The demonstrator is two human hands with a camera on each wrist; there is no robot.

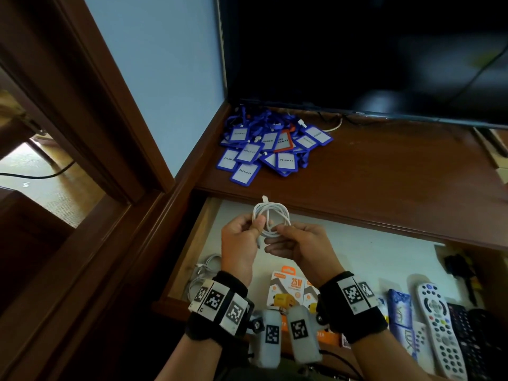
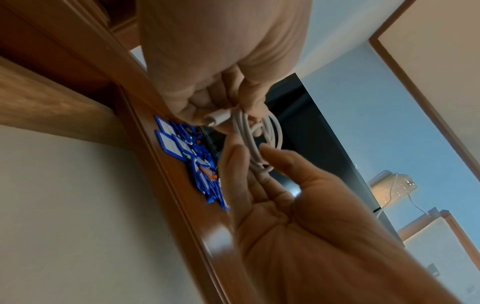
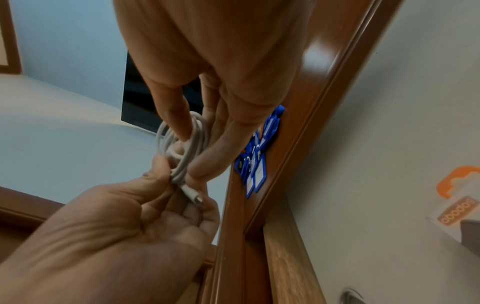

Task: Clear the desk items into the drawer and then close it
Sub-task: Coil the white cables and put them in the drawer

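A coiled white cable hangs above the open drawer, held by both hands. My left hand grips the coil's left side with thumb and fingers, and the cable's plug sticks out below the thumb. My right hand pinches the coil's lower right between thumb and forefinger. In the right wrist view the right fingers pass round the cable. A pile of blue badge holders lies on the wooden desk at the back left.
The drawer holds orange-and-white charger boxes, several remotes, blue packets and loose white cables at its left end. A dark TV screen stands at the back of the desk. A wooden frame rises on the left.
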